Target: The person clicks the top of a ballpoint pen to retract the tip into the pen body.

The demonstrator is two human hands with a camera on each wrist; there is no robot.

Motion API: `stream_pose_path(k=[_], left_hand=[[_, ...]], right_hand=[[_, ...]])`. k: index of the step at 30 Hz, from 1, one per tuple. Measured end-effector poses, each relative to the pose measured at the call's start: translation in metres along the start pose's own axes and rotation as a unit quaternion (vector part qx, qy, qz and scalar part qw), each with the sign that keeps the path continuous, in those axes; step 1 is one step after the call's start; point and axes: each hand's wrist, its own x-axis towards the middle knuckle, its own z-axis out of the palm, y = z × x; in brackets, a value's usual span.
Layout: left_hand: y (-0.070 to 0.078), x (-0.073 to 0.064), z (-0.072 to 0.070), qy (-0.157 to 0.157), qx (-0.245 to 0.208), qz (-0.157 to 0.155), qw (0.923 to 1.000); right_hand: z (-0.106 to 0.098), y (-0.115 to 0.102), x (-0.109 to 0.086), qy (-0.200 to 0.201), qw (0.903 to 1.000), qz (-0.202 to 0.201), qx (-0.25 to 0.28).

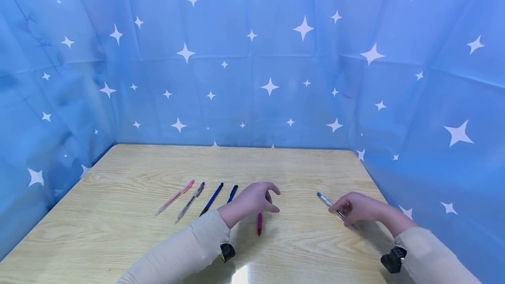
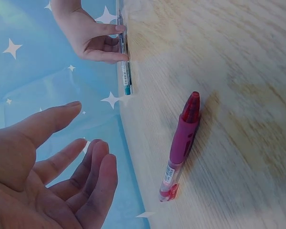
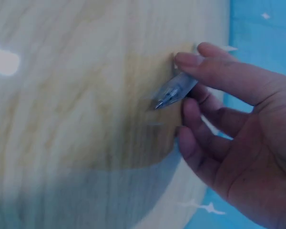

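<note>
My right hand (image 1: 362, 207) pinches a clear-barrelled pen with a teal end (image 1: 324, 199) between thumb and fingers, low over the right side of the table. In the right wrist view its pointed clear tip (image 3: 169, 95) sticks out past the thumb. My left hand (image 1: 252, 198) hovers near the middle with fingers spread in a loose curve, holding nothing. Beneath it lies a magenta pen (image 2: 182, 143) with a red translucent tip, partly hidden by the hand in the head view.
To the left of my left hand lie a pink pen (image 1: 175, 197), a clear pen with a dull purple end (image 1: 190, 202), a dark blue pen (image 1: 211, 198) and a blue pen (image 1: 233, 193) partly covered by the hand. A blue star-patterned curtain (image 1: 236, 73) surrounds the wooden table (image 1: 118, 240).
</note>
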Motion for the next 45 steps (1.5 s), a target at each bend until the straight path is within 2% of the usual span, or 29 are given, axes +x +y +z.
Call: stream_pose_path(k=[6,13,21,27,31,35,39,45], left_hand=[[-0.001,-0.003,-0.002,0.002,-0.006,-0.008,0.9999],[-0.002,-0.006,-0.009,0.018,-0.005,0.0,0.9998],[-0.002,-0.005,-0.021,0.055,-0.004,0.004,0.9985],[-0.003,-0.006,-0.028,0.098,-0.041,0.007,0.9943],[0.0,-0.008,-0.035,0.132,-0.077,0.022,0.988],[0.003,-0.011,-0.041,0.168,-0.113,0.042,0.9784],[0.007,-0.015,-0.047,0.202,-0.156,0.053,0.9653],[0.011,-0.021,-0.056,0.247,-0.197,0.077,0.9456]], right_hand=[[0.004,-0.009,0.004,0.006,0.9989,0.032,0.033],[0.009,-0.041,0.018,0.012,0.994,0.047,0.098],[0.014,-0.076,0.032,0.031,0.9911,0.026,0.127],[0.017,-0.097,0.041,0.033,0.9877,-0.016,0.152],[0.02,-0.112,0.05,0.053,0.9832,-0.033,0.172],[0.024,-0.128,0.059,0.082,0.9757,-0.042,0.199],[0.03,-0.143,0.068,0.109,0.9688,-0.053,0.216],[0.04,-0.159,0.079,0.149,0.9546,-0.068,0.249]])
